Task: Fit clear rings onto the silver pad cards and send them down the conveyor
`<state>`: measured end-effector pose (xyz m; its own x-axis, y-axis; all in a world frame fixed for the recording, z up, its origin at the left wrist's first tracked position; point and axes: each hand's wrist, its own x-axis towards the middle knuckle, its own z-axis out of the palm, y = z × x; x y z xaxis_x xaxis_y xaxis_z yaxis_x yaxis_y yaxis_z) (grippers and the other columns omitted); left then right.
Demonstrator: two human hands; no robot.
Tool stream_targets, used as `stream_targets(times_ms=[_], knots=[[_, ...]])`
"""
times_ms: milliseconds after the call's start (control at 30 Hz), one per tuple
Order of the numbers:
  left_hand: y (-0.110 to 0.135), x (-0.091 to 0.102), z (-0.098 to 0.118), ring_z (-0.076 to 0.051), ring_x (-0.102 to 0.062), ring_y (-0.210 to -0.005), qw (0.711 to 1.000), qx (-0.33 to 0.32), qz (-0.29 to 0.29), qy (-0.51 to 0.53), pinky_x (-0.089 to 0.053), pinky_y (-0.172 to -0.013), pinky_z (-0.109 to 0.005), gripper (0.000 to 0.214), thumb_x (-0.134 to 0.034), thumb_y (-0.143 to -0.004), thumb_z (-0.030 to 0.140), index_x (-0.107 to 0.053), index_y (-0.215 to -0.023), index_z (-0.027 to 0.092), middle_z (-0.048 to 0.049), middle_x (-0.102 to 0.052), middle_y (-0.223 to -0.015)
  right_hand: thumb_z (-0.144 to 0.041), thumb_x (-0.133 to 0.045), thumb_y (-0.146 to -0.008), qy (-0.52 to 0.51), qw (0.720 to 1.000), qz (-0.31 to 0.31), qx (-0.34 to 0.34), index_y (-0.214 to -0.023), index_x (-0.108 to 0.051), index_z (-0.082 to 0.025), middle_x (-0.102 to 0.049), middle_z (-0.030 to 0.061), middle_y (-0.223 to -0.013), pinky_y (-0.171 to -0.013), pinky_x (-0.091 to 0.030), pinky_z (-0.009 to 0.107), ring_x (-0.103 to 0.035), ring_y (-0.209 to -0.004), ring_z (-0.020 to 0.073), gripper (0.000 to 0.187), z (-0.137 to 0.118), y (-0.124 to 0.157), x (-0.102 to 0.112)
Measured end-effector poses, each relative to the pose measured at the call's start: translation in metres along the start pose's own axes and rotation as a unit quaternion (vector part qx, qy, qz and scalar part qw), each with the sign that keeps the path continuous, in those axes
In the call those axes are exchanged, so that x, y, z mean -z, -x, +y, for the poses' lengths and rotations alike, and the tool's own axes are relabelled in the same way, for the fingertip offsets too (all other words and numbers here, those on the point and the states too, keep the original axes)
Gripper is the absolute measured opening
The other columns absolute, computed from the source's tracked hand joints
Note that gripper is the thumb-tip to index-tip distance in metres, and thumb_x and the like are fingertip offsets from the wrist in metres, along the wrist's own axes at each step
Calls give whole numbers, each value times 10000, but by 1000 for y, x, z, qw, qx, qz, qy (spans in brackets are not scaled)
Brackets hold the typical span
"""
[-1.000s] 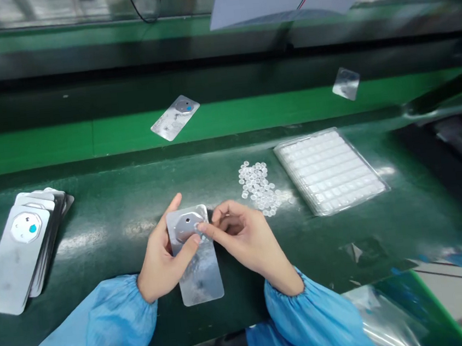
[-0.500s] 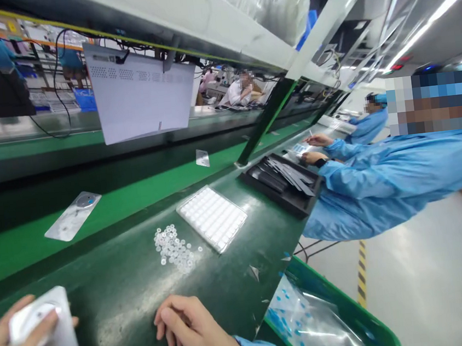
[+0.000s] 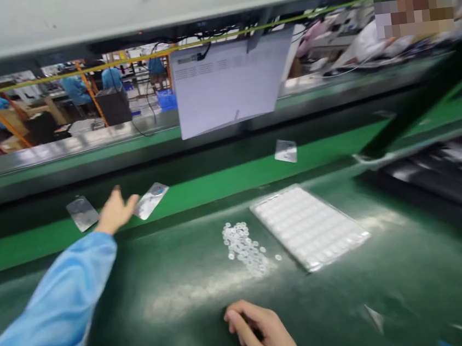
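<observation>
Though motion blur softens the whole view, the left hand (image 3: 114,211) can be seen stretched out over the bright green belt (image 3: 223,182) at the far edge of the bench, fingers spread and holding nothing. It lies between two silvery plates: a plain one (image 3: 82,213) just to its left, and one with a round grey-and-blue spot (image 3: 150,200) just to its right, near the fingertips; whether it touches either is hard to tell. A blue sleeve (image 3: 51,307) covers the arm.

The right hand (image 3: 261,330) rests at the near edge of the dark green bench (image 3: 392,288), fingers curled loosely under, gripping nothing visible; its wrist is cut off by the frame.

Beyond it lies a loose heap of small clear rings (image 3: 245,248), and just right of that a flat clear tray (image 3: 309,225) of many small cells, their contents too blurred to read. A smaller plate (image 3: 285,151) lies farther along the belt. A white sheet (image 3: 232,82) hangs above.
</observation>
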<state>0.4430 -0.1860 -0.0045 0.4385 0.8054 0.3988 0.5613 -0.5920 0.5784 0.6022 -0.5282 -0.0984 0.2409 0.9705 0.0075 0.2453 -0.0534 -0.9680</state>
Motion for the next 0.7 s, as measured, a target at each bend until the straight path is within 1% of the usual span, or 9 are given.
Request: stream_targets(times_ms=[100,167,233,267,333,433,533,600,700], knots=[[-17,-29,-3,-468,-529,-1326,985,153,-50,-64,-458,-1047,-551,816,-830,-788,503,-534,-1352,-6,-327,-611,-1312,-571,-434,-1045,5,1000,-10,-9,-803,-634,-195,-623,43,-706,-578,-442,266,-574,-608,167,489,0,0,0],[-28,-42,-1,-536,-479,-1352,971,212,-85,-65,-444,-1047,-531,931,-952,-616,406,-541,-1307,-63,-400,-596,-1290,-598,-436,-1035,2,1000,-8,-13,-792,-632,-193,-617,45,-698,-579,-444,271,-571,-603,168,512,-2,1,0],[-37,-39,2,-526,-577,-1246,960,249,-121,-39,-488,-986,-499,849,-978,-543,311,-602,-1212,-53,-377,-659,-1194,-635,-443,-1019,-16,1000,-8,-22,-791,-635,-189,-623,51,-703,-575,-451,274,-572,-604,169,536,-3,1,1],[-39,-33,4,-499,-633,-1171,957,258,-135,-18,-512,-944,-479,768,-962,-566,302,-627,-1167,-41,-347,-693,-1140,-657,-446,-1009,-29,999,-12,-32,-795,-637,-186,-628,56,-713,-567,-454,272,-574,-609,169,552,-4,-1,2],[-34,-19,13,-422,-691,-1080,957,250,-145,38,-543,-881,-426,624,-869,-714,353,-639,-1163,-14,-289,-723,-1123,-702,-455,-985,-59,996,-26,-55,-826,-647,-179,-643,69,-752,-536,-465,262,-586,-626,172,579,-7,-7,4],[10,-12,39,-303,-700,-1102,960,196,-148,133,-553,-878,-340,538,-635,-930,429,-575,-1322,65,-192,-702,-1277,-738,-460,-961,-88,993,-36,-75,-1030,-664,-167,-684,106,-901,-517,-514,257,-643,-702,190,611,-20,-29,8],[92,-21,63,-274,-694,-1116,943,165,-186,219,-548,-912,-320,518,-600,-945,516,-623,-1292,131,-127,-713,-1286,-735,-498,-944,-98,991,-68,-59,-1178,-615,-158,-706,107,-931,-489,-524,250,-685,-718,199,634,-37,-58,6],[145,-27,71,-293,-707,-1066,892,201,-221,338,-559,-874,-342,559,-624,-928,584,-658,-1257,133,-133,-747,-1192,-704,-501,-961,-105,985,-131,-34,-1105,-618,-159,-685,48,-763,-431,-462,226,-650,-581,169,576,-45,-74,0],[190,-31,71,-287,-693,-1105,855,255,-172,417,-539,-925,-340,492,-744,-880,512,-685,-1218,159,-117,-752,-1175,-589,-449,-1037,-81,971,-224,1,-912,-594,-187,-611,-17,-602,-458,-424,223,-585,-474,134,446,-44,-81,-13]])
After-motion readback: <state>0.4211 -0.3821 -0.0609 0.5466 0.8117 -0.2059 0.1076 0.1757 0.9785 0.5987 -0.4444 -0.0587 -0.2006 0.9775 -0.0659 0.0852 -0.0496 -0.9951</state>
